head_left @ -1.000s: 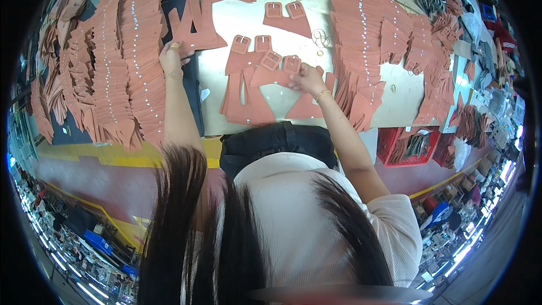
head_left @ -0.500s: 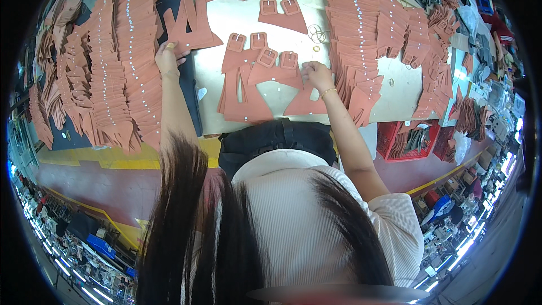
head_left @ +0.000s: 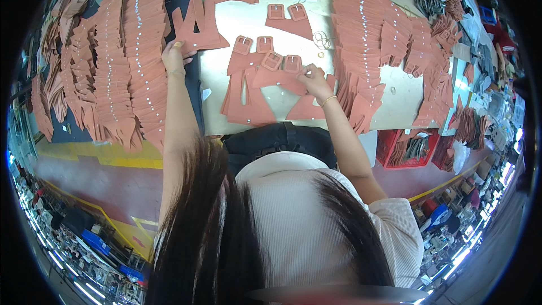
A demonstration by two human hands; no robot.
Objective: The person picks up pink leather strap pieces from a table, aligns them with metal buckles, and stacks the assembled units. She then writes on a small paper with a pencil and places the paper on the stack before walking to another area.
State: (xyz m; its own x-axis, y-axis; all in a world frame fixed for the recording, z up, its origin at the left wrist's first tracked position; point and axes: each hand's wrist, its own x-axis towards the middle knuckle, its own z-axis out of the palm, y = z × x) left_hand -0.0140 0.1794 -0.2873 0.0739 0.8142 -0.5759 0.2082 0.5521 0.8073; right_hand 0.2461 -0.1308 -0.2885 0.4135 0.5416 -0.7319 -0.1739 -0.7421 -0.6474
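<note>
While the left hand [head_left: 174, 56] rests on terracotta pieces [head_left: 195, 34], the right hand [head_left: 311, 77] pinches a buckled strap [head_left: 279, 74].

Table [head_left: 389, 107] sits straight ahead with a small fan of buckled straps [head_left: 265, 76] in the middle; the right hand [head_left: 313, 79] rests on that fan's right edge; the left hand [head_left: 175, 56] is off to the left, touching a separate few pieces [head_left: 197, 28]; long overlapping rows of straps [head_left: 118, 62] run down the left side, another row [head_left: 361, 39] on the right; a crate [head_left: 415, 149] sits below the table's near right corner.
</note>
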